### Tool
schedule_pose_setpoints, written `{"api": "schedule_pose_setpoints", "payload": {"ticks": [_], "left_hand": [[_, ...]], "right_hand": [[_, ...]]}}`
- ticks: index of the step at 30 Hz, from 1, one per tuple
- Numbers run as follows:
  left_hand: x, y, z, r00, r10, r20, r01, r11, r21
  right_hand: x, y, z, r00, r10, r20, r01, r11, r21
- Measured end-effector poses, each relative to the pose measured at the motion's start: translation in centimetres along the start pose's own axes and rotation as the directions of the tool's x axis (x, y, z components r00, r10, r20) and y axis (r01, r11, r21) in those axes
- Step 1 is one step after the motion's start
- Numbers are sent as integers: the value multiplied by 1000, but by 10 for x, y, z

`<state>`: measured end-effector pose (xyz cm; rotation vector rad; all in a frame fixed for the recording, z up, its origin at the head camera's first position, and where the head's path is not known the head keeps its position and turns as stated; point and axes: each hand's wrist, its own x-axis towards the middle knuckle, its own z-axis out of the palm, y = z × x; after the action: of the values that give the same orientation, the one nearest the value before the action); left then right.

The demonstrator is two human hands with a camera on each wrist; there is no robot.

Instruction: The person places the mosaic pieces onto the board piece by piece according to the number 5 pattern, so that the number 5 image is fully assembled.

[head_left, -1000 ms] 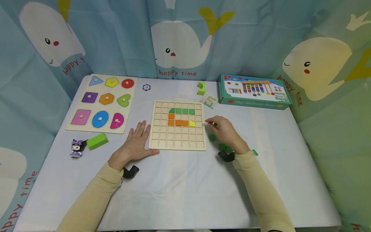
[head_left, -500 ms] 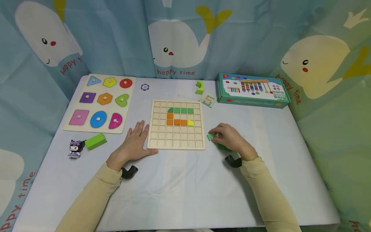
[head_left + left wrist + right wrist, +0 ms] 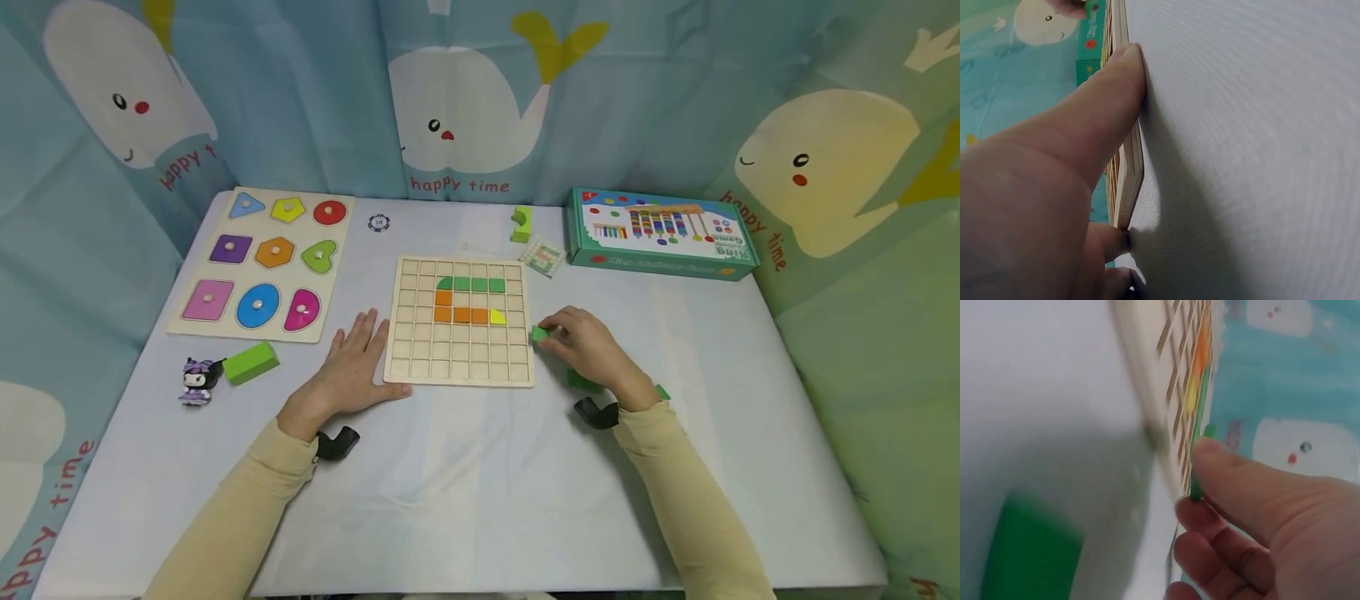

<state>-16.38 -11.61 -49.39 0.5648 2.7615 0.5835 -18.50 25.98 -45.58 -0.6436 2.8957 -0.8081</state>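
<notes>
A wooden grid board [image 3: 459,384] lies flat at mid-table, with a row of green tiles [image 3: 480,285], several orange tiles [image 3: 462,315] and one yellow tile [image 3: 498,317] in its squares. My left hand [image 3: 337,379] rests at its left side, fingers spread and thumb along the front corner; the left wrist view shows the thumb [image 3: 1116,87] against the board's edge. Between thumb and fingertips, my right hand [image 3: 592,354] pinches a small green tile [image 3: 538,334] just off the board's right edge. Below that hand lie loose green tiles [image 3: 582,381], partly hidden by it.
A shape puzzle [image 3: 251,333] with knobbed pieces lies back left, near a green block [image 3: 251,363] and a small figurine [image 3: 198,382]. Behind the board are a poker chip [image 3: 378,222], a green notched block [image 3: 521,225], a pattern card [image 3: 542,257] and a game box [image 3: 663,268].
My right hand dropped from beside the board to the loose green tiles, picked one up and moved back up and left toward the board with it. The left hand stays in place.
</notes>
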Motion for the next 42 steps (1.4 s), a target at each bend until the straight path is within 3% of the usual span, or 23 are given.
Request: {"api": "schedule_pose_setpoints", "payload": {"ticks": [5,12,19,24,31,42], "left_hand": [[1,-2,0,1000,3,0,-3,1000,8],[0,1,-2,1000,2,-7,-2,1000,0],[0,2,-2,1000,-5,0,5,1000,0],[0,2,-2,1000,-5,-1,5,1000,5],[0,2,-1,1000,-7,4,7,1000,5],[0,2,-2,1000,-7,8,7,1000,-3]], "right_hand": [[15,-18,11,999,-40,-8,41,998,42],[33,-32,26,998,-64,17,64,998,-2],[37,-34,31,999,-25,25,26,999,-34],[37,-35,32,999,-39,12,40,999,-31],[24,-18,15,996,-59,-72,58,998,-11],[-28,39,-23,990,51,-129,-56,998,-33]]}}
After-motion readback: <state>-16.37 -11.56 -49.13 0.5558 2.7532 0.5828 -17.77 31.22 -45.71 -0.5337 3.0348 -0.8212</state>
